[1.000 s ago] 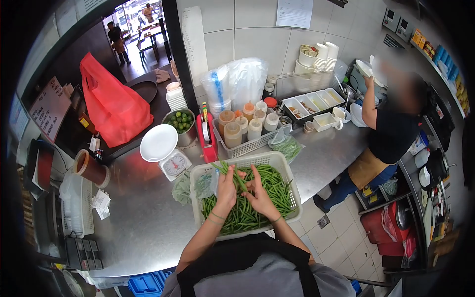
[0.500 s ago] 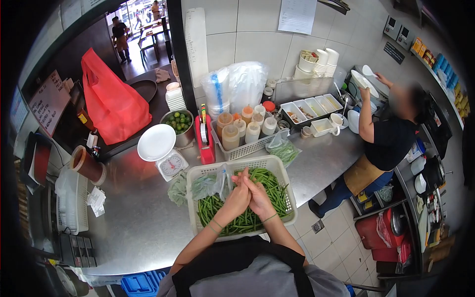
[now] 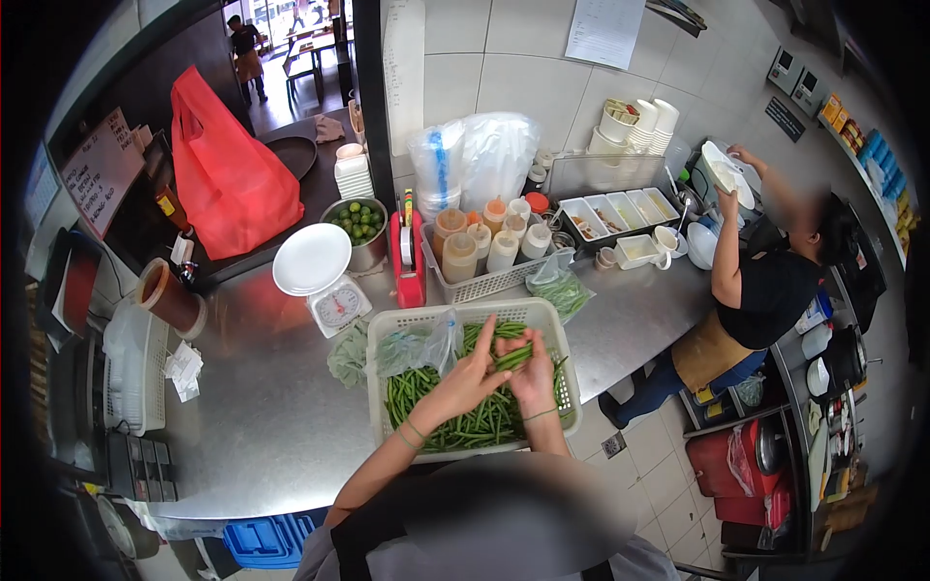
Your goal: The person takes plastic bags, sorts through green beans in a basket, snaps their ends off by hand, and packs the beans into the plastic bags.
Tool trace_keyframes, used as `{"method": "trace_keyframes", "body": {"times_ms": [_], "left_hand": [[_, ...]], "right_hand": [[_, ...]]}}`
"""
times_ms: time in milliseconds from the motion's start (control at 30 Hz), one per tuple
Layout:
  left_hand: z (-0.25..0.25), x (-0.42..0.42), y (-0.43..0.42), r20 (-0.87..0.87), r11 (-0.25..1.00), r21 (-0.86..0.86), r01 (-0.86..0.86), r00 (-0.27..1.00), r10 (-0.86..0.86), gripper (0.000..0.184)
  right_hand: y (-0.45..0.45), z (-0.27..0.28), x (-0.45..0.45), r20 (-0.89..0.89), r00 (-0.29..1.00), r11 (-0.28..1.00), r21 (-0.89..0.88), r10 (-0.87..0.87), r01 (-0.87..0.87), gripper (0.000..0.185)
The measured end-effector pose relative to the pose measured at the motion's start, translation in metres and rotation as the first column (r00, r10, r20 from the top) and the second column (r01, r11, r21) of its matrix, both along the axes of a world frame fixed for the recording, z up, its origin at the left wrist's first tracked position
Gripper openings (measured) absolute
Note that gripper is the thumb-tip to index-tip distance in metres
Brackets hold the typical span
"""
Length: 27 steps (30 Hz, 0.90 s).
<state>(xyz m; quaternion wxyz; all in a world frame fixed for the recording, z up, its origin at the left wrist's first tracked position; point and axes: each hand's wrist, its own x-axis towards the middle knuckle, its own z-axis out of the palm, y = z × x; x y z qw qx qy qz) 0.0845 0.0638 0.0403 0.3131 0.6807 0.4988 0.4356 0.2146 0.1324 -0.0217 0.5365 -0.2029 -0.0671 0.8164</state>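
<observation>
A white perforated basket (image 3: 378,399) full of green beans (image 3: 465,426) stands on the steel counter's front edge. Over the beans, my left hand (image 3: 467,380) has its fingers stretched out towards the right. My right hand (image 3: 533,373) is turned palm up beside it, with several green beans lying across its curled fingers. The fingertips of my left hand are close to these beans. Clear plastic bags (image 3: 421,347) with greens lie at the basket's back left corner.
Behind the basket are a kitchen scale (image 3: 339,308), a red tape dispenser (image 3: 407,261) and a crate of squeeze bottles (image 3: 475,289). Another bag of greens (image 3: 560,289) lies at its back right. A co-worker (image 3: 765,300) holding a white dish stands at the right.
My hands, pressed together half a second ago, have parted. My right hand has turned palm up, showing beans in it. My left hand's fingers have stretched out. The view has shifted slightly.
</observation>
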Motion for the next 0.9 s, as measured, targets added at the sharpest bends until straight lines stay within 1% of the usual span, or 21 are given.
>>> {"method": "trace_keyframes", "body": {"times_ms": [33, 67, 100, 133, 200, 267, 300, 400, 433, 500, 533, 567, 600, 667, 700, 800, 833, 900], "left_hand": [[0.007, -0.006, -0.003, -0.031, 0.987, -0.157, -0.033, 0.999, 0.029, 0.074], [0.010, -0.012, -0.005, -0.065, 0.949, -0.307, -0.069, 0.997, 0.051, 0.074], [0.005, -0.013, -0.008, -0.333, 0.957, -0.163, -0.241, 0.926, 0.176, 0.068], [-0.003, -0.014, -0.010, -0.470, 0.951, -0.164, -0.262, 0.868, 0.158, 0.070], [-0.014, -0.014, -0.012, -0.711, 0.940, -0.157, -0.303, 0.696, 0.105, 0.074], [-0.014, -0.003, -0.016, -0.745, 0.939, -0.184, -0.289, 0.665, 0.059, 0.078], [-0.013, 0.004, -0.018, -0.761, 0.939, -0.198, -0.282, 0.648, 0.034, 0.081], [-0.029, 0.027, -0.023, -0.751, 0.959, -0.031, -0.283, 0.639, 0.164, 0.080], [-0.030, 0.028, -0.023, -0.708, 0.956, -0.053, -0.290, 0.686, 0.169, 0.067], [-0.035, 0.017, -0.018, -0.545, 0.954, -0.169, -0.248, 0.830, 0.119, 0.058], [-0.039, 0.009, -0.016, -0.453, 0.950, -0.222, -0.217, 0.886, 0.097, 0.053], [-0.042, 0.002, -0.014, -0.306, 0.948, -0.252, -0.194, 0.945, 0.112, 0.041], [-0.043, -0.004, -0.013, -0.219, 0.956, -0.268, -0.121, 0.974, 0.062, 0.039], [-0.041, -0.013, -0.008, -0.039, 0.960, -0.278, 0.033, 0.998, -0.046, 0.036], [-0.025, -0.014, -0.009, -0.041, 0.959, -0.281, 0.045, 0.997, -0.059, 0.030], [-0.023, -0.018, 0.002, -0.022, 0.987, -0.127, 0.103, 0.994, -0.107, 0.028], [-0.011, -0.019, 0.005, -0.039, 0.976, -0.168, 0.141, 0.988, -0.149, 0.027], [-0.011, -0.017, 0.015, 0.004, 0.982, -0.099, 0.159, 0.987, -0.160, 0.027]], "right_hand": [[0.009, -0.006, 0.010, -0.106, 0.994, 1.000, -0.013, -0.027, 0.025, 0.029], [0.017, -0.012, 0.021, -0.212, 0.976, 0.998, -0.028, -0.054, 0.049, 0.028], [0.019, -0.009, 0.031, -0.174, 0.983, 0.999, -0.008, -0.051, 0.050, 0.026], [0.019, -0.004, 0.040, -0.136, 0.989, 0.999, 0.012, -0.048, 0.051, 0.025], [0.014, 0.005, 0.046, -0.036, 0.999, 0.999, 0.040, -0.024, 0.025, 0.021], [0.006, 0.017, 0.048, 0.089, 0.996, 0.998, 0.050, 0.019, -0.024, 0.019], [0.002, 0.021, 0.047, 0.102, 0.994, 0.999, 0.038, 0.035, -0.039, 0.018], [-0.007, 0.023, 0.038, 0.118, 0.991, 0.998, 0.003, 0.065, -0.066, 0.016], [-0.006, 0.019, 0.036, 0.110, 0.992, 0.998, -0.008, 0.065, -0.065, 0.016], [-0.005, 0.013, 0.036, 0.075, 0.994, 0.997, -0.006, 0.073, -0.073, 0.016], [-0.005, 0.013, 0.037, 0.096, 0.993, 0.997, 0.012, 0.072, -0.074, 0.017], [-0.005, 0.015, 0.038, 0.116, 0.991, 0.997, 0.030, 0.070, -0.074, 0.017], [-0.005, 0.017, 0.038, 0.137, 0.988, 0.996, 0.049, 0.067, -0.074, 0.018], [-0.007, 0.027, 0.040, 0.241, 0.967, 0.990, 0.094, 0.084, -0.109, 0.021], [-0.009, 0.031, 0.041, 0.294, 0.952, 0.986, 0.113, 0.088, -0.126, 0.022], [-0.015, 0.039, 0.041, 0.471, 0.872, 0.958, 0.166, 0.132, -0.234, 0.026], [-0.017, 0.039, 0.038, 0.520, 0.842, 0.950, 0.162, 0.147, -0.266, 0.031], [-0.023, 0.037, 0.028, 0.518, 0.836, 0.952, 0.121, 0.180, -0.280, 0.034]]}}
